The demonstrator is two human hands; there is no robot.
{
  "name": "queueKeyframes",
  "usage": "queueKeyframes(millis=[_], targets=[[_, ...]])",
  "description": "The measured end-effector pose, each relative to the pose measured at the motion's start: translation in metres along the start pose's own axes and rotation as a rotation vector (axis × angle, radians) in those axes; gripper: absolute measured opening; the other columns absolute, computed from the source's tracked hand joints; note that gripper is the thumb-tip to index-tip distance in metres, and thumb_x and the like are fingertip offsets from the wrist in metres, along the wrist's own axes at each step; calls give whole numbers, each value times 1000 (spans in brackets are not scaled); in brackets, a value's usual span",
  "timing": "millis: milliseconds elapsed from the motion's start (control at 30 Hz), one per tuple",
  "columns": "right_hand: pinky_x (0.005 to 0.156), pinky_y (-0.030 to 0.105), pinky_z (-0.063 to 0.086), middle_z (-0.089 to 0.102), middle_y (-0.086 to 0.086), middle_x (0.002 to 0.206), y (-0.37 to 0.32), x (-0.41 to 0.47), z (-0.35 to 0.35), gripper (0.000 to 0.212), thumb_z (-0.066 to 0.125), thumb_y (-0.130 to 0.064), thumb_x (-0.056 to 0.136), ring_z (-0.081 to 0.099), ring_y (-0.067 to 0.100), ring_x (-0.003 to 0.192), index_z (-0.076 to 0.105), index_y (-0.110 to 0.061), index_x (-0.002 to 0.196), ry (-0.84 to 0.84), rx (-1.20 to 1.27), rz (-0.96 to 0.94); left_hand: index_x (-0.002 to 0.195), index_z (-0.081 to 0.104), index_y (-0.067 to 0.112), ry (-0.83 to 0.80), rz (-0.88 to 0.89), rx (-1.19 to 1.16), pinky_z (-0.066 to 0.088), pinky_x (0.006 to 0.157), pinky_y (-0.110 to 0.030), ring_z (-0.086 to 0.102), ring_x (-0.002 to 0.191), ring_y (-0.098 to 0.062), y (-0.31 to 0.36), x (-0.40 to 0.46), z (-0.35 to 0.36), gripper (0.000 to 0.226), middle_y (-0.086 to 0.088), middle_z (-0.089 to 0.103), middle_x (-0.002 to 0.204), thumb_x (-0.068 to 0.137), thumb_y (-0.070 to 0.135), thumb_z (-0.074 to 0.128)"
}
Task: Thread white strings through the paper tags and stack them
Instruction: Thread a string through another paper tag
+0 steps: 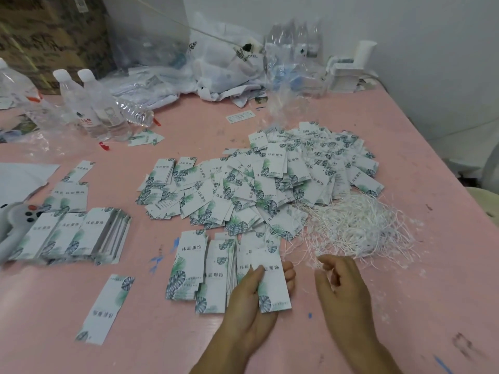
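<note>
Pink worktable (351, 333) against a white wall, cluttered along the top of the frame with crumpled plastic bags (221, 68) and, at upper left, capped water bottles (94, 103).

Centre frame: a big loose heap of leaf-printed paper tags (256, 184), tipped out for easy reach. Just right of it, touching its lower edge, a tangle of white strings (359, 228), kept on the right-hand side, probably so that hand can pluck one without crossing over.

Lower centre: short overlapping rows of tags (205, 268) laid side by side. At left, squared-up tag stacks (81, 236) leaning in a fanned row, apparently set apart from the loose supply; whether already strung, cannot tell. One stray tag (108, 309) lying alone at lower left.

Left hand (253, 300) clamped on a single tag (272, 282), thumb across its face, fingers curled behind, hole end pointing away toward the strings. Right hand (343, 287) curled at the near edge of the tangle, fingertips pinched together on a thin white strand (325, 265), seemingly drawing one free. Threading judged not yet begun on this tag.
</note>
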State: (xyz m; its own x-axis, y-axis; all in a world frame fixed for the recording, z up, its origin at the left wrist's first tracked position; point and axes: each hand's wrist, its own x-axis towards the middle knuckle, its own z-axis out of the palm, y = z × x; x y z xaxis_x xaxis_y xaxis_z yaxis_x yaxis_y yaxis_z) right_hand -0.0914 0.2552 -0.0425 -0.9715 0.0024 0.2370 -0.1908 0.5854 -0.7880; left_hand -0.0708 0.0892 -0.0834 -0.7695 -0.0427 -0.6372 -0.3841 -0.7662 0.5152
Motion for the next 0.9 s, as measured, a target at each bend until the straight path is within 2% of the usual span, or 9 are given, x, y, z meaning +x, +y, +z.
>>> queueKeyframes(millis=[33,67,267,433,500,600,700,800,900], targets=[[70,20,48,57,-21,93,6,5,-5,28,67,-14,87,54,-2,85,59,-35,102,-28,-67,34,120,60,-16,-18,-16,136,56,80,-39,66,93,-35,14,-11,0,46,-30,64,116,91,19,49],[67,23,48,59,-19,88,11,8,-9,24,68,-16,86,55,-3,84,61,-33,102,-69,-122,60,115,64,-15,-218,-43,-90,58,75,-38,66,90,-35,8,-18,11,44,-30,65,113,91,18,48],[59,24,38,56,-12,82,-6,35,-6,6,61,-29,89,52,2,71,60,-32,94,-342,-375,10,117,60,-8,-264,-19,-239,49,61,-30,59,73,-26,7,-29,21,40,-24,64,95,95,22,45],[64,29,46,55,-10,85,-13,47,-1,10,51,-30,91,54,10,74,56,-29,83,-438,-571,15,128,65,22,-257,48,-165,50,59,-30,57,71,-25,8,-33,24,38,-21,63,91,93,26,49],[65,30,47,55,-9,85,-14,49,-2,12,47,-31,93,55,11,74,55,-28,84,-482,-616,7,144,47,15,-240,26,-197,49,58,-31,56,71,-25,9,-31,23,51,-20,61,92,94,25,51],[62,32,47,55,-7,77,-14,52,0,18,41,-27,93,54,12,66,51,-25,78,-507,-666,-28,134,46,3,-246,-41,-214,49,57,-31,56,71,-25,10,-31,21,54,-18,61,91,87,26,59],[59,32,45,56,-6,68,-14,51,-4,21,45,-25,92,51,10,59,49,-25,71,-448,-469,11,120,54,4,-261,-71,-258,50,56,-30,57,69,-25,12,-33,22,43,-17,62,89,81,21,62],[55,25,43,59,-6,66,-22,51,-13,21,52,-23,93,49,6,55,56,-26,73,-307,-6,155,105,62,9,-267,-45,-260,51,53,-30,58,64,-27,10,-35,21,24,-20,63,86,81,10,58],[49,24,41,63,1,67,-38,49,-15,29,52,-16,97,49,11,53,65,-21,71,-283,521,359,100,55,17,-278,-3,-225,50,54,-31,57,65,-27,9,-37,21,32,-20,62,86,74,-1,60]])
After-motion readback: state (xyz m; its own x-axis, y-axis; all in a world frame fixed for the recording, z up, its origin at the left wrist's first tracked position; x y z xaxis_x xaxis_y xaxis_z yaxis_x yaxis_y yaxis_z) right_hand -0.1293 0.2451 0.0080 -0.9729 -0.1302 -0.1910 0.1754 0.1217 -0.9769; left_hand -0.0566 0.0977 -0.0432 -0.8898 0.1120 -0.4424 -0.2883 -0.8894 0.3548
